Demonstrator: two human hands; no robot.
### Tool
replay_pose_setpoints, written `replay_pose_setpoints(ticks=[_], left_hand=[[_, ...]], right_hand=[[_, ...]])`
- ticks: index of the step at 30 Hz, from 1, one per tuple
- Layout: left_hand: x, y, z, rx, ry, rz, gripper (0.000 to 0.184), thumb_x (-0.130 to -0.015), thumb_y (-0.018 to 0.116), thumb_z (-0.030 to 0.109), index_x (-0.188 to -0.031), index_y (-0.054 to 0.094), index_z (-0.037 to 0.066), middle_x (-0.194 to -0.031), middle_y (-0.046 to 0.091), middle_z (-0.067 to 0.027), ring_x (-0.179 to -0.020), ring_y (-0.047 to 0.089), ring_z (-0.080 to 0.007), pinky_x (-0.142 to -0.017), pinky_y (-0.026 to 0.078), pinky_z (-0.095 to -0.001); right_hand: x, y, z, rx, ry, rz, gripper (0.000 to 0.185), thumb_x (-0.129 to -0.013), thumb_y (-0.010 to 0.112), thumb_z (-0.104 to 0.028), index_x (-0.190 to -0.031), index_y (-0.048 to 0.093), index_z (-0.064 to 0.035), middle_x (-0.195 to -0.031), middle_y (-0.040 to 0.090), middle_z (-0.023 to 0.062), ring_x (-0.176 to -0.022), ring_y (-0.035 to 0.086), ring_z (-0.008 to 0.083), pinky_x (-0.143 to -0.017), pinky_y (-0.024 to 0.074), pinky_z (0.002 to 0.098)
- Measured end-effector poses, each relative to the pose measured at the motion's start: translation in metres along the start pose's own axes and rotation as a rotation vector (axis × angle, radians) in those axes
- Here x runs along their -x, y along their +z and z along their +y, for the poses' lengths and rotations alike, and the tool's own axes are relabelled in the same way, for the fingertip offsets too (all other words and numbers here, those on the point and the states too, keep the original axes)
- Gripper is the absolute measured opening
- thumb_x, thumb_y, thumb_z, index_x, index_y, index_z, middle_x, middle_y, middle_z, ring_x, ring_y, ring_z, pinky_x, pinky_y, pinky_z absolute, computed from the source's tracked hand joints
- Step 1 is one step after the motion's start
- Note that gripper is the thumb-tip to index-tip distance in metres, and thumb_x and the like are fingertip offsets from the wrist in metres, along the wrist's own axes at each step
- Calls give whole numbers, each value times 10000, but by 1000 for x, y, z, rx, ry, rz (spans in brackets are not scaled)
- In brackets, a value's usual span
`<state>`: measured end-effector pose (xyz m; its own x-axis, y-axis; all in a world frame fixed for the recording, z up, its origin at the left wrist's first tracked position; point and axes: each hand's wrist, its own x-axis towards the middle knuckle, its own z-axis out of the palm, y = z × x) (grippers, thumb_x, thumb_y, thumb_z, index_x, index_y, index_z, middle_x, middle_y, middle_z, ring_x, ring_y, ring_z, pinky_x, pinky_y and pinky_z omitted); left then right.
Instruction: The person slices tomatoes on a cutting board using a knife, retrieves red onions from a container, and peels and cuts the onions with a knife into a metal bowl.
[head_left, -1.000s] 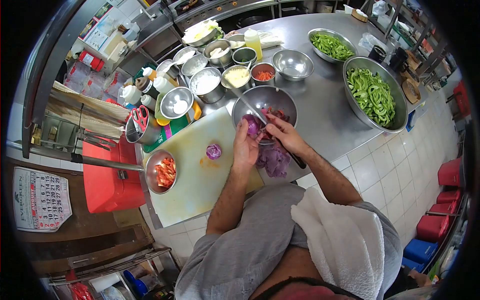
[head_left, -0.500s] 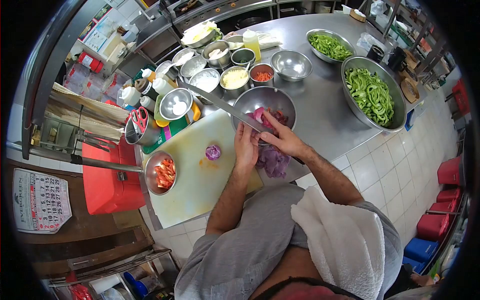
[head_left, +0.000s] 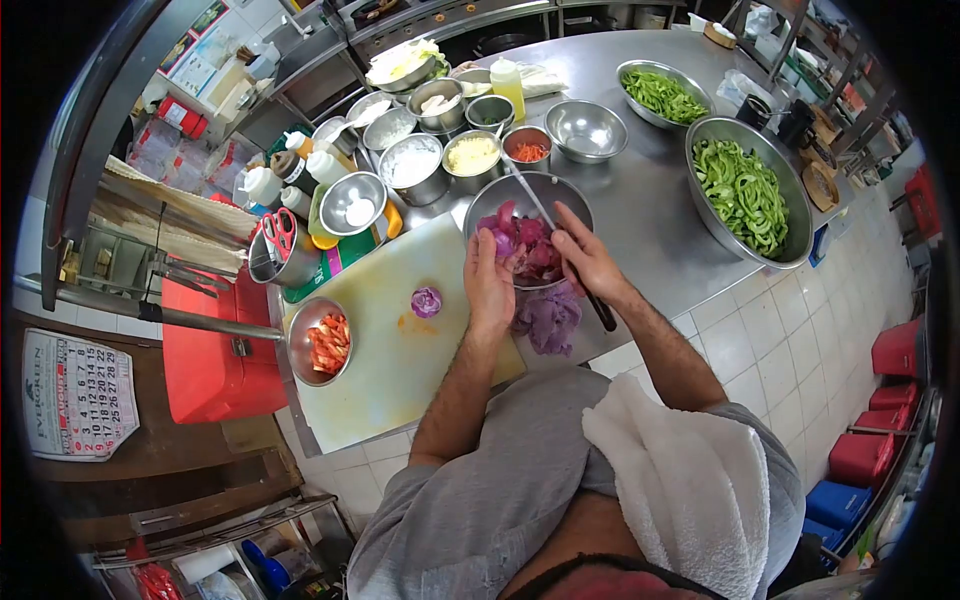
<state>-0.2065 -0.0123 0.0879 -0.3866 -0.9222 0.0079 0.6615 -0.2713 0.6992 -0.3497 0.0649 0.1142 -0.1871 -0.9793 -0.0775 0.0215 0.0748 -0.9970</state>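
My right hand (head_left: 590, 262) grips a long knife (head_left: 535, 197), its dark handle toward me and its blade slanting up and left over a steel mixing bowl (head_left: 580, 205). My left hand (head_left: 490, 290) is at the bowl's near left rim, fingers stretched upward and thumb apart. Purple-red pieces (head_left: 538, 258), apparently red onion, lie in the bowl, some right beside my left fingers; contact is unclear. A cut red onion (head_left: 426, 302) rests on the pale cutting board (head_left: 370, 370). Below the bowl lies a crumpled purple heap (head_left: 548, 322), its kind unclear.
A bowl of cut tomato (head_left: 328, 342) stands at the board's left. Behind are several steel containers, including chopped pale food (head_left: 472, 156) and orange-red shreds (head_left: 527, 150), plus a squeeze bottle (head_left: 508, 90). Large bowls of sliced green vegetables (head_left: 742, 190) stand right. Scissors (head_left: 280, 235) stand in a pot.
The knife has swung from pointing far left to a steeper angle over the bowl, exposing its handle. My hands have moved apart, and more purple-red pieces show in the bowl.
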Motion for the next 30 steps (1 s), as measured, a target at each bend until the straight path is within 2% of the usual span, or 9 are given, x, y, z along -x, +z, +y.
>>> replay_pose_setpoints(ticks=[5,14,16,19,23,25,26,28,30], left_hand=[[-4,-5,-6,-103,-29,118,283,-976,451,241,-1203,468,74,-1128,568,-40,-1027,558,-147,-867,470,-328],[-4,-11,-14,-35,52,33,263,-974,446,188,-1205,445,62,-1112,569,-64,-1006,572,-153,-866,483,-304],[-4,-14,-8,7,13,20,281,-968,468,220,-1195,440,57,-1110,561,-63,-987,577,-155,-859,491,-313],[1,-5,0,71,-18,44,298,-960,492,263,-1166,441,54,-1083,564,-63,-946,593,-166,-835,510,-327],[-2,-3,3,156,-86,67,289,-964,479,274,-1153,434,60,-1039,585,-76,-934,605,-186,-818,526,-340],[-1,-1,0,135,-91,42,277,-968,469,258,-1154,429,56,-1045,585,-81,-930,607,-189,-812,528,-337],[-1,0,-1,113,-92,17,266,-973,459,243,-1154,425,51,-1051,584,-87,-926,608,-191,-805,530,-333],[-1,-1,-5,108,-93,29,251,-976,449,222,-1151,423,45,-1053,584,-91,-919,610,-187,-800,531,-326],[-1,-2,-8,107,-90,44,236,-979,440,202,-1149,421,39,-1055,584,-95,-911,611,-184,-795,531,-319]], right_hand=[[-4,-3,17,-84,-52,-111,704,-935,519,-337,-1473,109,-139,-564,436,-21,-423,400,70,-365,334,231],[-13,21,16,198,-180,-146,653,-923,525,-402,-1457,234,-162,-761,531,16,-529,450,64,-468,382,227],[-12,21,2,-26,15,-261,609,-941,495,-389,-1450,255,-156,-753,527,4,-522,459,67,-463,386,222],[-21,12,10,-255,-20,-266,581,-958,475,-347,-1454,240,-157,-741,517,-12,-521,464,67,-462,387,218],[-8,9,4,-116,-12,-193,598,-957,476,-342,-1460,215,-151,-806,547,14,-514,437,51,-446,370,205],[-3,13,-1,52,-71,-215,651,-942,490,-377,-1465,182,-140,-983,604,96,-653,561,126,-605,475,255],[-5,12,4,51,-71,-210,651,-942,490,-377,-1465,182,-140,-983,604,96,-653,561,126,-605,475,255],[-12,14,13,448,-449,-113,687,-920,506,-420,-1461,193,-138,-1201,563,180,-954,611,249,-873,455,344],[-9,10,10,400,-319,-161,683,-913,512,-428,-1455,216,-137,-1230,545,199,-1064,560,286,-945,395,366]])
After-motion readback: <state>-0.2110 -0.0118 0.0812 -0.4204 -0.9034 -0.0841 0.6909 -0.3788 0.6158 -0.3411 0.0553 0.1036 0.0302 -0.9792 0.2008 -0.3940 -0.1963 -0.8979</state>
